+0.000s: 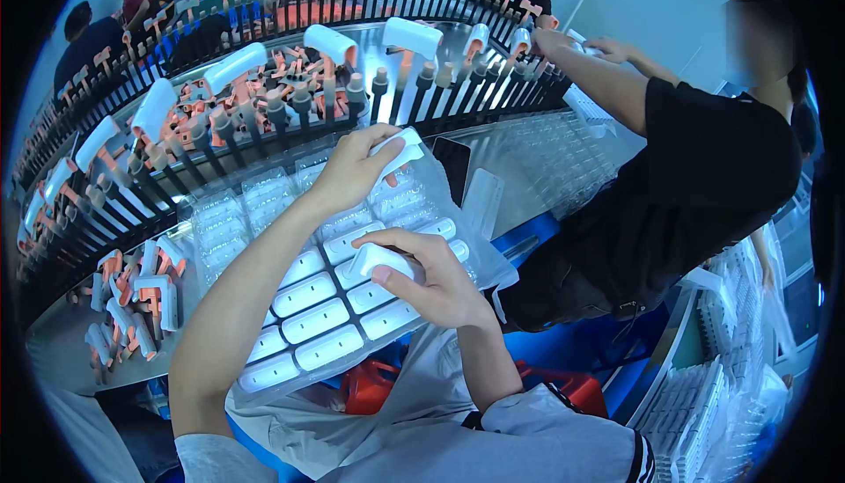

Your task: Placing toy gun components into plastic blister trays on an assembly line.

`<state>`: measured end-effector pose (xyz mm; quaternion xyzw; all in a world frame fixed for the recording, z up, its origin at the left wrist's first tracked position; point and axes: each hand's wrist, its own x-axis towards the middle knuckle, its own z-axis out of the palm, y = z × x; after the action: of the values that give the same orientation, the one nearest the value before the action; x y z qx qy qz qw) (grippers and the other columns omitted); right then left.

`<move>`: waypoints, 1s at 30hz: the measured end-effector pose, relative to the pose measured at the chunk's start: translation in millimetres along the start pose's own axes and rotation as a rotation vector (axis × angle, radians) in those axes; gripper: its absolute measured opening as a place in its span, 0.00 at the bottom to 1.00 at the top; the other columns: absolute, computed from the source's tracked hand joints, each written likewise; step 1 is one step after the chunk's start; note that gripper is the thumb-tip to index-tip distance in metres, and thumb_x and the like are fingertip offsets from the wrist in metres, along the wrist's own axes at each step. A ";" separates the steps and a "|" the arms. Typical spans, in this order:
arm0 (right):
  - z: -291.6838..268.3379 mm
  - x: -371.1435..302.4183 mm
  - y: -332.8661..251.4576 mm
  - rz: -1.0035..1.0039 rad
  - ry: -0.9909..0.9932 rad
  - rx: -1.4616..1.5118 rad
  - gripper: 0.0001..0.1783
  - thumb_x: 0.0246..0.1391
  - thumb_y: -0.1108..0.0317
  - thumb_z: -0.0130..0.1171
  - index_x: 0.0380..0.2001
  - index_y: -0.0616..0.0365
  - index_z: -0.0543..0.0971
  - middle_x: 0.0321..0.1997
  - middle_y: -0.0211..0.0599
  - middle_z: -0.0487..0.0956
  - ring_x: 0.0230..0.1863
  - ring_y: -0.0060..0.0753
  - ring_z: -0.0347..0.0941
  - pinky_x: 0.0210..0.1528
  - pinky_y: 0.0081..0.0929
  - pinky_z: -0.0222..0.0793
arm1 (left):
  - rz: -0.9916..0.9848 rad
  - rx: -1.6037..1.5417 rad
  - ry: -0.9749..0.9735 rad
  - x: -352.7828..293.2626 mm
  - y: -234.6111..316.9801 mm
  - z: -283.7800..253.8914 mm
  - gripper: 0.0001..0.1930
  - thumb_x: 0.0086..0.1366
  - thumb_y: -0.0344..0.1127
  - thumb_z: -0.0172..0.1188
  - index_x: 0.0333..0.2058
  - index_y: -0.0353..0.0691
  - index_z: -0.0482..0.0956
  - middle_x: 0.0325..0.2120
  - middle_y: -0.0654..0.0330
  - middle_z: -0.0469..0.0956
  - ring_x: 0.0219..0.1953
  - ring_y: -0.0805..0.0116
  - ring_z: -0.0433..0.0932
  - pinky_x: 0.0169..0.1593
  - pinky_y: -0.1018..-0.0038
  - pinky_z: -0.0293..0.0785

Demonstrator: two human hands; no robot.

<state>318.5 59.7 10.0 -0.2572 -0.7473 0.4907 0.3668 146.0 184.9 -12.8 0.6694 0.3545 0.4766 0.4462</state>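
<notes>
My left hand is closed on a white plastic casing above the far part of a clear plastic tray. Something pinkish shows just below that casing; I cannot make out whether it is a fingertip or a holder. Nearer to me, my right hand grips another white casing between thumb and fingers, over the tray's middle. Rows of long white casings, each with a small dark slot, lie in the near compartments. Farther compartments show bare clear plastic.
Beyond the tray curves a line of black spindles, several bearing white casings on pink holders. Loose holders and casings lie at left. A dark phone rests right of the tray. A co-worker in black reaches toward the line. Stacked trays stand lower right.
</notes>
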 end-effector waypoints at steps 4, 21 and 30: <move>0.6 -0.5 -0.8 0.008 -0.010 0.010 0.20 0.62 0.73 0.58 0.56 0.69 0.77 0.43 0.42 0.83 0.43 0.23 0.77 0.49 0.23 0.72 | 0.016 0.011 0.001 -0.6 0.0 -0.4 0.16 0.73 0.40 0.55 0.47 0.31 0.80 0.30 0.57 0.84 0.26 0.72 0.81 0.35 0.75 0.75; 0.3 -0.1 -4.0 -0.006 -0.010 -0.018 0.20 0.62 0.73 0.58 0.56 0.68 0.77 0.43 0.41 0.83 0.43 0.23 0.76 0.49 0.24 0.71 | 0.002 0.017 0.002 -1.1 5.1 0.1 0.16 0.73 0.39 0.55 0.47 0.30 0.79 0.31 0.56 0.85 0.28 0.70 0.83 0.36 0.74 0.76; 1.2 -0.8 -1.1 -0.020 0.007 -0.026 0.19 0.62 0.73 0.58 0.55 0.67 0.78 0.43 0.42 0.83 0.43 0.24 0.77 0.49 0.24 0.72 | -0.003 0.022 -0.006 -2.3 6.4 -0.3 0.16 0.73 0.39 0.55 0.46 0.30 0.79 0.31 0.56 0.84 0.27 0.71 0.82 0.35 0.74 0.75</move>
<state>317.9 58.0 10.5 -0.2560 -0.7550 0.4764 0.3708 145.4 180.6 -7.4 0.6752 0.3591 0.4700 0.4407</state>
